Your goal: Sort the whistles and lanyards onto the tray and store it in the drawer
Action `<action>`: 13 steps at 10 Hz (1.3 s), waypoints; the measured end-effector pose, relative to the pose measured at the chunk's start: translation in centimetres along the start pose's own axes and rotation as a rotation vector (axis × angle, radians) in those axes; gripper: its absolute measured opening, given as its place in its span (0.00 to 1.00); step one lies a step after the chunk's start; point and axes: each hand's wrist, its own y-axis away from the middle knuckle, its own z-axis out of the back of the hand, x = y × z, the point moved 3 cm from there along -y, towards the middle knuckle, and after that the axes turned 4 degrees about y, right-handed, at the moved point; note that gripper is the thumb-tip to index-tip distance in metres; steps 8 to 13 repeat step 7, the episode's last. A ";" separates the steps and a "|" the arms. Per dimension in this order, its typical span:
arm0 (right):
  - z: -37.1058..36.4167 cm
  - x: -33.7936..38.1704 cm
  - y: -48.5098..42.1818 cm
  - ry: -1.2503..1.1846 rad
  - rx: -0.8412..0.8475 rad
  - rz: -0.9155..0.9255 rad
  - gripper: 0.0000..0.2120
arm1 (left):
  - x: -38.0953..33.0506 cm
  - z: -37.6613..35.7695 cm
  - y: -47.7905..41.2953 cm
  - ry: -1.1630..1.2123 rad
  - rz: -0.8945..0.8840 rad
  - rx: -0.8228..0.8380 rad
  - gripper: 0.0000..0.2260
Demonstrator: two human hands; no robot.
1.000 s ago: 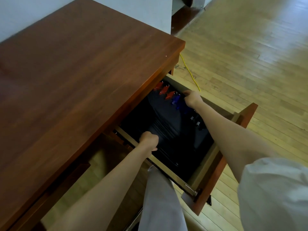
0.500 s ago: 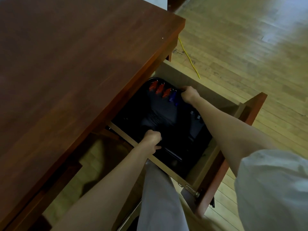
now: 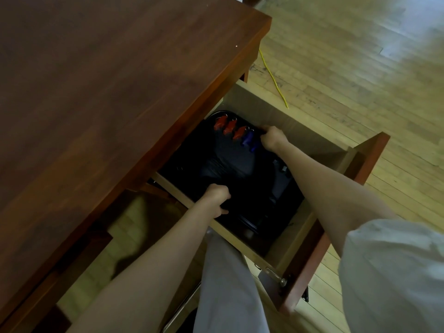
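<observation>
The glossy black tray (image 3: 252, 224) is inside the pale plywood drawer (image 3: 300, 126), under the reddish wood-grain table (image 3: 108, 80). The left grip (image 3: 216, 198) curls round the tray's near rim and the right grip (image 3: 272, 138) clasps its far rim. Three red plastic whistles (image 3: 230, 128) and a blue whistle (image 3: 248, 140) line the far edge beside dark, flat lanyards (image 3: 230, 157).

Black tray (image 3: 248, 223) in open drawer (image 3: 278, 117)

Black tray (image 3: 192, 164) bearing red whistles (image 3: 228, 128) and dark lanyards (image 3: 230, 155) lies inside the open drawer (image 3: 300, 131).
</observation>
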 end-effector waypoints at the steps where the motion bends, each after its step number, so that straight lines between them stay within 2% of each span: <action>1: -0.1 0.0 0.5 0.070 0.018 0.030 0.25 | 0.1 0.0 0.4 -0.027 0.011 0.007 0.19; 3: 0.8 0.4 2.8 0.120 0.000 0.081 0.26 | -0.2 0.1 1.4 -0.055 -0.003 -0.015 0.17; 4: 1.4 0.7 5.2 0.234 -0.013 0.119 0.26 | -0.8 0.7 2.2 -0.147 -0.087 -0.093 0.15; 5: 2.2 1.5 8.6 0.373 -0.010 0.157 0.26 | -0.9 1.0 3.5 -0.228 -0.120 -0.129 0.07; 6: 2.9 3.1 12.5 0.551 -0.052 0.257 0.26 | -0.9 0.8 5.6 -0.324 -0.224 -0.124 0.19; 7: 3.4 4.8 16.4 0.675 -0.077 0.346 0.23 | -0.3 1.4 9.5 -0.357 -0.376 -0.133 0.09; 13: 3.4 4.8 16.4 0.675 -0.077 0.346 0.23 | -0.3 1.4 9.5 -0.357 -0.376 -0.133 0.09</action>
